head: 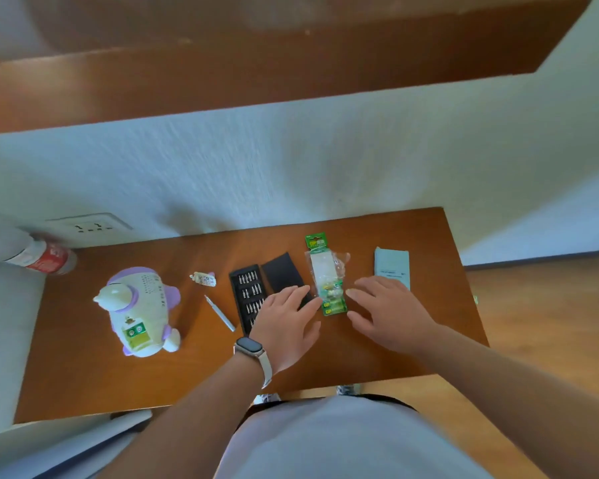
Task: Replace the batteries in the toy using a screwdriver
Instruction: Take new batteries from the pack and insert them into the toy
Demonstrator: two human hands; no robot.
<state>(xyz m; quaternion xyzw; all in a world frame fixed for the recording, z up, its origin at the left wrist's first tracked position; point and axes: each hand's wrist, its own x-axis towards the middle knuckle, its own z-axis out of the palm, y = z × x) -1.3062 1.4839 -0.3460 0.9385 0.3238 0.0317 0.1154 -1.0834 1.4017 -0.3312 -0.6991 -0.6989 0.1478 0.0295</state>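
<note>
**Head view.** The kit lies in a row across the far half of the worktop [83,382], toy at the left and spares to the right. It is probably spread out so that each item can be reached singly.

- **Toy** [139,311]: left half of the worktop, lying down with one panel turned up. A green-and-yellow patch with two round marks shows on the panel. I cannot tell whether it is an open battery bay or a label.
- **Pale part** [204,279]: a small piece between the toy and the bit case, toward the far edge. Identity unclear.
- **Screwdriver** [219,312]: lies loose between the toy and the bit case [246,295]. Neither hand touches it.
- **Bit case:** open, with rows of bits seated in their slots. Its near end is hidden under the left hand.
- **Sleeve** [281,273]: black, right beside the bit case. Nothing is visible on it.
- **Pack** [320,267]: right of centre. It has a green card and a crumpled clear blister, apparently torn. The batteries [332,302] sit at its near end, and the far part of the blister looks empty.
- **Left hand** [287,323]: watch [249,348] on the wrist, fingers straight, holding nothing. It hovers over the case and sleeve.
- **Right hand** [388,309]: fingers spread, holding nothing, fingertips just beside the pack. Contact cannot be judged.
- **Judgement:** the hands flank the pack, which suits lifting it to free the fresh cells.
- **Box** [392,267]: closed, toward the right edge. Contents unseen.
- **Bottle** [38,255]: tilted, by the far left corner.
</note>
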